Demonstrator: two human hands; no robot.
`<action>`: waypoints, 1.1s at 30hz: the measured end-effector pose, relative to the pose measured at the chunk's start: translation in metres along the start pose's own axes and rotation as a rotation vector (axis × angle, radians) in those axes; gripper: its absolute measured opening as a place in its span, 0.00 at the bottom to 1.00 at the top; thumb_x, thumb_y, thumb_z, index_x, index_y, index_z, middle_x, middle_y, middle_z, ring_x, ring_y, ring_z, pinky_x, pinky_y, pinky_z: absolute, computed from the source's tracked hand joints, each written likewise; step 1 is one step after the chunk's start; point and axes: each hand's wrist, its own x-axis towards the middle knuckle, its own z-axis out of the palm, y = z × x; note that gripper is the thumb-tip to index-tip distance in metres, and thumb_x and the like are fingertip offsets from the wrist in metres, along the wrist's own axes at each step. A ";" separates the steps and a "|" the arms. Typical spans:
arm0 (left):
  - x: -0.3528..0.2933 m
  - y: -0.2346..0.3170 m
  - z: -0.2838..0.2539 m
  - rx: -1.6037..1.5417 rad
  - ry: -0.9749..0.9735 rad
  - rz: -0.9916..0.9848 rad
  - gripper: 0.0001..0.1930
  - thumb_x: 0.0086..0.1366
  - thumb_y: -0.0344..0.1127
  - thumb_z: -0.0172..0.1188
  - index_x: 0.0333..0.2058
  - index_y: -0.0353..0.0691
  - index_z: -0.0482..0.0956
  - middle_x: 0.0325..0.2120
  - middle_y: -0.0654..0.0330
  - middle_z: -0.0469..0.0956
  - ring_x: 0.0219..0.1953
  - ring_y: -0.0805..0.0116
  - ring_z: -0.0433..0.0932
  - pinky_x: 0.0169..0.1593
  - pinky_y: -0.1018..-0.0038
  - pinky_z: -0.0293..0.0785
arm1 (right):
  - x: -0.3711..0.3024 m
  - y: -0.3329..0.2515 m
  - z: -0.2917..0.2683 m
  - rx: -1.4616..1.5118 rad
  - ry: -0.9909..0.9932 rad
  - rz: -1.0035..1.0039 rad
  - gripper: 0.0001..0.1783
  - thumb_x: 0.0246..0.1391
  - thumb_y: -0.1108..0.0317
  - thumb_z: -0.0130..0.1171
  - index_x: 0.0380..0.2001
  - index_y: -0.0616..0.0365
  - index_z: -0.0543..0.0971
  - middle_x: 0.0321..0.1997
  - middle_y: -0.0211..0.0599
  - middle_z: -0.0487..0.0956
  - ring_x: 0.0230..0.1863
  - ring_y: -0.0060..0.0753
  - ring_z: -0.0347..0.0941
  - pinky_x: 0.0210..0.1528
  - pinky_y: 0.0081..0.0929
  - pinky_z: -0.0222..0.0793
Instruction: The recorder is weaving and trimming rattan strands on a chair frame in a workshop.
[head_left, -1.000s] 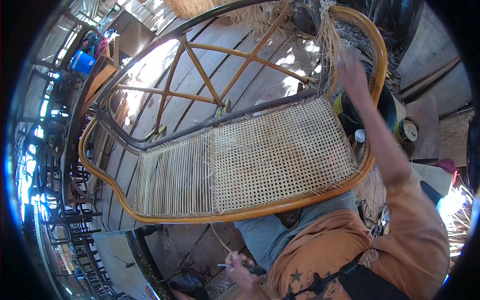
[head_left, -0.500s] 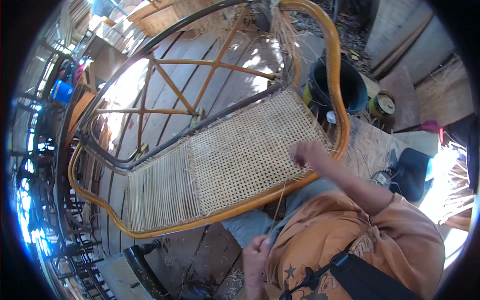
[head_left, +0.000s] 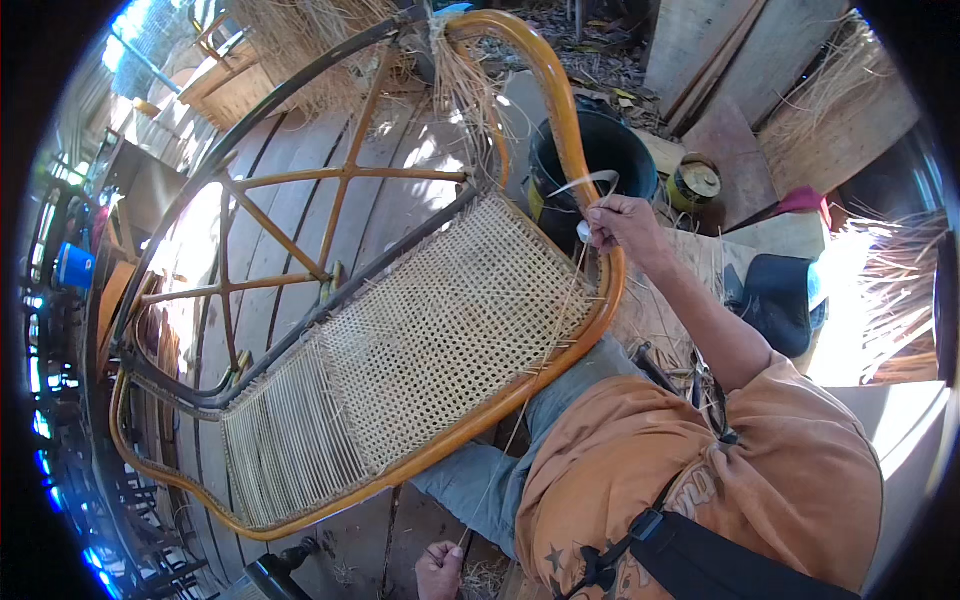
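A rattan chair frame (head_left: 566,120) with a woven cane panel (head_left: 450,310) lies across my lap. Open hexagonal mesh fills its right part; close parallel strands (head_left: 290,440) fill the left. My right hand (head_left: 622,228) is raised beside the frame's right curve, fingers closed on a pale cane strip (head_left: 590,180) that loops above them. A strand also runs from this hand down to the panel's right edge. Low down, my left hand (head_left: 440,570) pinches the end of a thin cane strand (head_left: 500,465), which stretches up to the panel's near edge.
Behind the frame's right end stand a dark bucket (head_left: 612,155) and a lidded can (head_left: 697,182). Loose fibres (head_left: 465,75) hang at the frame's top. A black seat-like object (head_left: 778,300) and a bundle of cane strips (head_left: 900,290) are at the right. Plank flooring (head_left: 290,190) shows through the frame.
My right hand has risen from the panel to the frame's right curve, with a cane strip now showing in it. The left hand has moved down and left, drawing out its strand. The view has shifted.
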 end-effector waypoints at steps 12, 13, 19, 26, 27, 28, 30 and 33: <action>0.040 -0.027 -0.002 0.264 0.057 -0.096 0.06 0.58 0.31 0.56 0.31 0.34 0.74 0.14 0.68 0.67 0.13 0.84 0.61 0.16 0.86 0.56 | 0.013 0.018 -0.078 -0.128 0.139 -0.085 0.09 0.56 0.65 0.52 0.28 0.59 0.75 0.18 0.27 0.73 0.17 0.18 0.70 0.19 0.16 0.67; 0.042 -0.023 0.006 0.274 0.041 -0.102 0.06 0.58 0.31 0.56 0.31 0.34 0.74 0.14 0.68 0.67 0.13 0.84 0.61 0.16 0.86 0.56 | 0.015 0.015 -0.092 -0.180 0.177 -0.105 0.10 0.56 0.65 0.50 0.28 0.59 0.75 0.18 0.27 0.73 0.17 0.18 0.71 0.18 0.17 0.67; 0.060 0.040 0.104 -0.154 -0.322 -0.123 0.06 0.60 0.32 0.55 0.32 0.35 0.73 0.14 0.68 0.67 0.13 0.82 0.63 0.17 0.85 0.59 | -0.049 0.059 -0.166 -1.260 -0.071 0.125 0.09 0.49 0.67 0.50 0.24 0.61 0.75 0.18 0.41 0.75 0.20 0.33 0.74 0.25 0.32 0.69; 0.076 0.105 0.176 0.030 -0.492 0.105 0.07 0.61 0.32 0.54 0.35 0.35 0.75 0.21 0.66 0.73 0.23 0.80 0.70 0.27 0.83 0.66 | -0.136 0.127 -0.206 -1.519 0.039 0.371 0.17 0.39 0.69 0.60 0.37 0.56 0.75 0.38 0.47 0.76 0.41 0.50 0.73 0.42 0.42 0.68; 0.076 0.108 0.179 0.075 -0.515 0.228 0.08 0.61 0.33 0.54 0.36 0.35 0.75 0.22 0.64 0.74 0.24 0.77 0.71 0.30 0.80 0.68 | -0.139 0.127 -0.207 -1.496 -0.021 0.448 0.18 0.38 0.69 0.61 0.38 0.55 0.75 0.38 0.47 0.77 0.42 0.49 0.73 0.42 0.42 0.68; 0.076 0.111 0.181 0.103 -0.536 0.334 0.09 0.61 0.33 0.54 0.36 0.35 0.75 0.23 0.62 0.75 0.25 0.74 0.72 0.33 0.77 0.69 | -0.137 0.125 -0.206 -1.488 -0.054 0.456 0.19 0.38 0.69 0.62 0.39 0.55 0.75 0.39 0.47 0.77 0.43 0.48 0.73 0.43 0.41 0.69; 0.077 0.114 0.181 0.189 -0.529 0.444 0.11 0.61 0.37 0.54 0.37 0.36 0.74 0.22 0.56 0.74 0.24 0.68 0.73 0.33 0.72 0.70 | -0.140 0.120 -0.202 -1.494 -0.141 0.440 0.20 0.37 0.69 0.64 0.38 0.56 0.75 0.39 0.47 0.77 0.43 0.49 0.73 0.44 0.41 0.68; 0.081 0.114 0.180 0.155 -0.517 0.376 0.11 0.60 0.35 0.55 0.38 0.35 0.73 0.23 0.63 0.74 0.26 0.76 0.72 0.31 0.77 0.70 | -0.149 0.116 -0.202 -1.478 -0.095 0.214 0.17 0.38 0.69 0.61 0.36 0.59 0.74 0.37 0.50 0.75 0.42 0.52 0.72 0.44 0.42 0.66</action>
